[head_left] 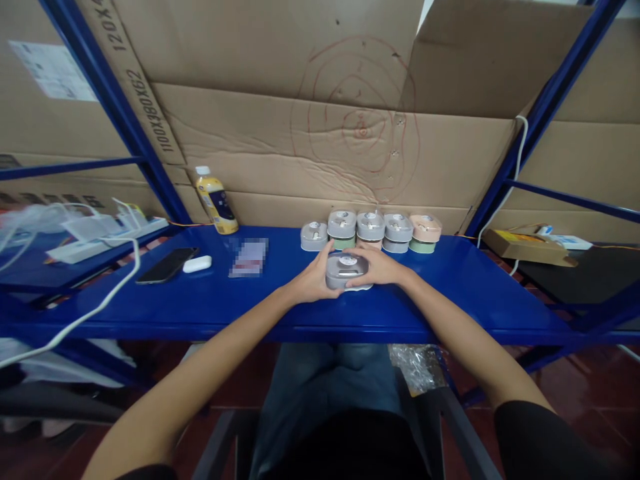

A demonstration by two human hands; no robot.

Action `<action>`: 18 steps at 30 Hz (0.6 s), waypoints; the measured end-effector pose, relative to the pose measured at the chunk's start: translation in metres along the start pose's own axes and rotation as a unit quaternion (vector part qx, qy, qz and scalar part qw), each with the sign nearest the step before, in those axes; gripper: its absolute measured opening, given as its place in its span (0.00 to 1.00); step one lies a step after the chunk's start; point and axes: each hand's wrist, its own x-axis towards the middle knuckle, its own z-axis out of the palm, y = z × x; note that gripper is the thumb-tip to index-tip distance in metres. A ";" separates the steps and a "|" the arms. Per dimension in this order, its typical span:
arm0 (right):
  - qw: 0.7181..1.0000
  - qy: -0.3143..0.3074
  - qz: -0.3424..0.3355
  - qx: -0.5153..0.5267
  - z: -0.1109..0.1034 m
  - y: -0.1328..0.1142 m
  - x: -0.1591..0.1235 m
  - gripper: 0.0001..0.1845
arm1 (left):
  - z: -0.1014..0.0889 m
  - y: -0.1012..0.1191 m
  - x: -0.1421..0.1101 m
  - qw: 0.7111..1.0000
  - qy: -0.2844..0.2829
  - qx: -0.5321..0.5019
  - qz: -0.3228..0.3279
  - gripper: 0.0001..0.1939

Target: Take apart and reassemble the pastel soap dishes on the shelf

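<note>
Grey lidded box (346, 273) is held btwn L hand (314, 280) and R hand (384, 267), each gripping an end so neither's nearer, long axis approx. L-to-R, over the surface (325, 315) nr its front edge, w/ stacked boxes (370, 225) just behind.

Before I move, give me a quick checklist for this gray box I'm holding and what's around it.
1. Left hand and right hand both on the gray box: ok, one at each side.
2. Gray box lid-side up: ok.
3. Lid fully latched: cannot tell, too small to see.
4. Row of containers behind upright: ok, one single and four stacks.
5. Bottle upright and capped: ok.
6. Phone and white case off the table: not ok, both lie on its left side.
</note>
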 end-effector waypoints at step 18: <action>0.986 0.111 0.070 0.103 -0.020 0.021 -0.006 0.39 | -0.020 0.002 -0.001 0.995 0.051 0.085 -0.016 0.51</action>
